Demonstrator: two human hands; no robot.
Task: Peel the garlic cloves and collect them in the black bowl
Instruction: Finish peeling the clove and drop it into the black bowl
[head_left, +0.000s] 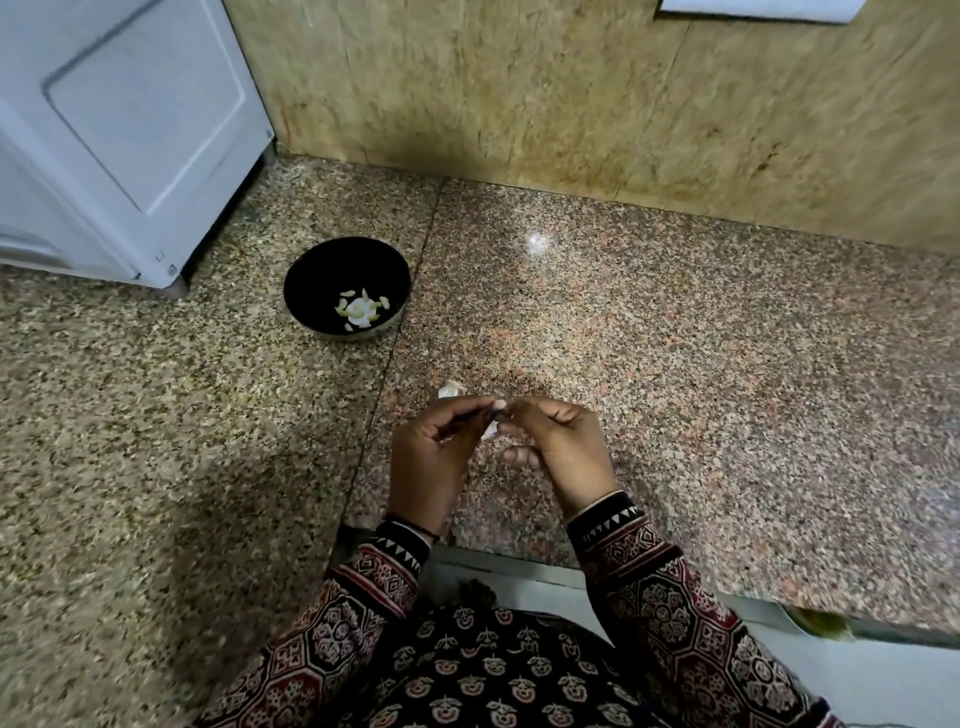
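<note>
A: What have we got in our fingers?

B: A clove (492, 427), pinched between both hands. Our left hand (434, 460) and right hand (558, 452) meet fingertip to fingertip above the counter (675, 364), near its front edge, and both are closed on it. Only a pale sliver of the clove shows between the thumbs; we cannot tell how much skin is on it.

A: And just past the hands?

B: A whitish scrap (451, 389) lies on the counter, just beyond our left fingertips. Peel or a piece of garlic, we cannot tell.

A: Where is the bowl?

B: The bowl (317, 280) stands farther back and to the left, well apart from our hands, on the left slab near the seam (410, 291) that runs from front to back. Inside it we see a small heap of pale cloves (359, 309) lying toward its near right wall.

A: What else is around us?

B: A white appliance (119, 135) fills the back left corner, its lower corner near the bowl but not touching it. A yellowish stone wall (571, 93) rises along the back edge. Between our hands and the bowl we see only bare counter. Our patterned sleeves (670, 587) come in over the front edge.
</note>
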